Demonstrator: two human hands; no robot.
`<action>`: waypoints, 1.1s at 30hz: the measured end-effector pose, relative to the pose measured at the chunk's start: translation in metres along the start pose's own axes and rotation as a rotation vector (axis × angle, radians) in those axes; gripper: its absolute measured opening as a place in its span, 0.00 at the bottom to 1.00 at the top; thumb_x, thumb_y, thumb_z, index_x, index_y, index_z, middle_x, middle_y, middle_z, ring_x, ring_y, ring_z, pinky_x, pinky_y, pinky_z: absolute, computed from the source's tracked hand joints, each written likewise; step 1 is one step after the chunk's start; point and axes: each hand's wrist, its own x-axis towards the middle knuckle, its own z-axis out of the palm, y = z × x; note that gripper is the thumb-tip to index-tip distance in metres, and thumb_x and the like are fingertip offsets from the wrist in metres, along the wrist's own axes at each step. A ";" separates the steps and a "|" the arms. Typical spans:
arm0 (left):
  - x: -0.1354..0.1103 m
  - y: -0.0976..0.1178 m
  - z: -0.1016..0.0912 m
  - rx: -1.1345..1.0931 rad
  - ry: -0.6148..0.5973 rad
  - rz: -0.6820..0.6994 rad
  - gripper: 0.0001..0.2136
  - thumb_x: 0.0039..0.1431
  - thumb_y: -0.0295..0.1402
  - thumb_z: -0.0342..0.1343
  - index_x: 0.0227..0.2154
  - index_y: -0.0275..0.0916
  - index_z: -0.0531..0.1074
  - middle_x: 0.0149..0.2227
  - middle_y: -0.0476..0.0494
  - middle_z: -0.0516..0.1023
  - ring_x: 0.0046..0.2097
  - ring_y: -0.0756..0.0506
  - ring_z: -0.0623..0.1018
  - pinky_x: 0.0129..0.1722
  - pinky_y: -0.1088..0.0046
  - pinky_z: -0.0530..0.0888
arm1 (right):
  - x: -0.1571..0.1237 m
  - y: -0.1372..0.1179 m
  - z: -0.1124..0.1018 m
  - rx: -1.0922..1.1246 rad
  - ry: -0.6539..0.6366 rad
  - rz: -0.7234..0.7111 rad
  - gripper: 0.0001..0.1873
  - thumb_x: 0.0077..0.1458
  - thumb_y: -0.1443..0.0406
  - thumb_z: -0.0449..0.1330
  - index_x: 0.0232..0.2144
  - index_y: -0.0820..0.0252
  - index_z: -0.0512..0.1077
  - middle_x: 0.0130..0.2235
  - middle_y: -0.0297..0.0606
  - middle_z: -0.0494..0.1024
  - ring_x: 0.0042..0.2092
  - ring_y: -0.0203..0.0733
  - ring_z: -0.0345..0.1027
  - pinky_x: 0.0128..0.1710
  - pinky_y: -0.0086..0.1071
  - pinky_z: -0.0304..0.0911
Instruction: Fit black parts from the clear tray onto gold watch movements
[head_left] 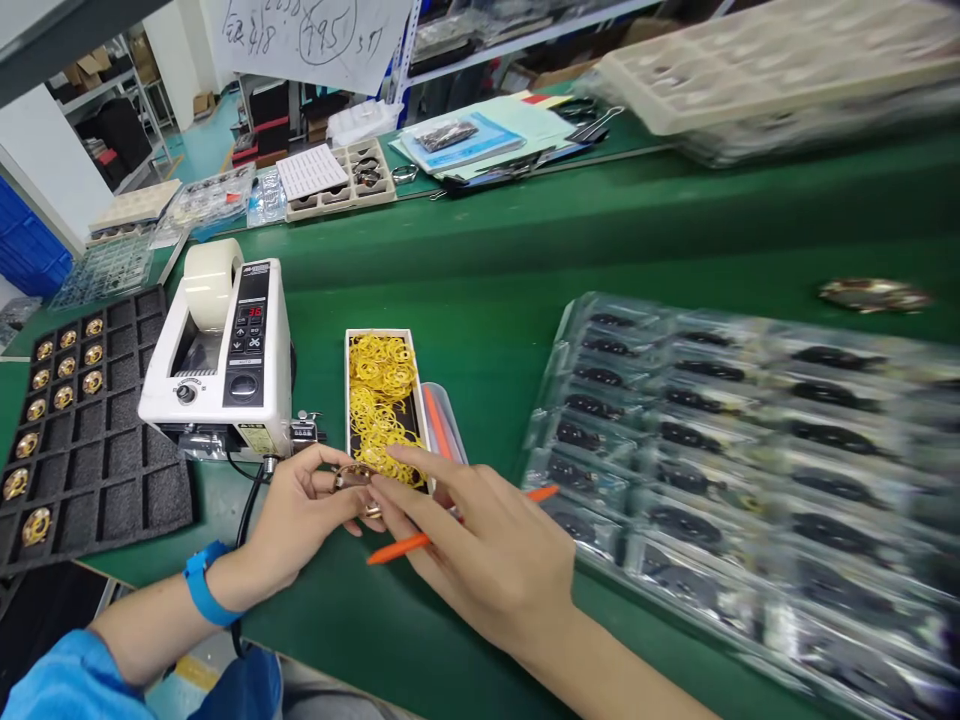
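Observation:
Between its thumb and fingers, my left hand point(300, 515) grips a small round shiny metal watch case point(354, 477). My right hand point(480, 555) has its fingertips at the right side of that case, and an orange pen-like stick point(405, 547) is tucked between its fingers. Just behind both hands stands a white box point(347, 400) with a heap of thin yellow rings point(381, 375). Beside the box, a clear plastic container point(450, 410) holds another orange stick. My fingers partly hide the case and the near end of the box.
A white tape dispenser point(217, 350) stands left of the box. Farther left, a black foam tray point(135, 510) holds gold round parts. On the right lies a clear plastic tray point(637, 440) with dark parts, and a shiny metal piece point(874, 295) behind it. Papers point(510, 130) lie on the back ledge.

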 end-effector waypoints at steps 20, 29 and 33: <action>-0.007 -0.014 0.004 -0.022 0.035 0.101 0.23 0.45 0.46 0.67 0.41 0.35 0.76 0.27 0.48 0.80 0.30 0.50 0.79 0.36 0.72 0.78 | -0.003 0.010 0.008 0.167 -0.003 -0.065 0.05 0.60 0.73 0.56 0.34 0.62 0.70 0.31 0.41 0.83 0.29 0.39 0.75 0.30 0.32 0.67; -0.006 -0.020 0.004 0.157 0.060 0.204 0.16 0.52 0.37 0.63 0.42 0.32 0.76 0.24 0.48 0.78 0.27 0.51 0.76 0.30 0.77 0.73 | -0.003 0.005 0.003 0.128 -0.066 -0.013 0.07 0.61 0.72 0.55 0.33 0.60 0.71 0.31 0.40 0.82 0.30 0.39 0.76 0.32 0.31 0.67; -0.008 -0.019 0.005 0.163 0.052 0.238 0.15 0.53 0.35 0.61 0.42 0.33 0.76 0.25 0.47 0.78 0.28 0.51 0.76 0.30 0.77 0.73 | -0.003 0.002 0.003 0.134 -0.031 0.030 0.06 0.61 0.71 0.55 0.33 0.60 0.71 0.31 0.41 0.82 0.31 0.39 0.76 0.32 0.31 0.68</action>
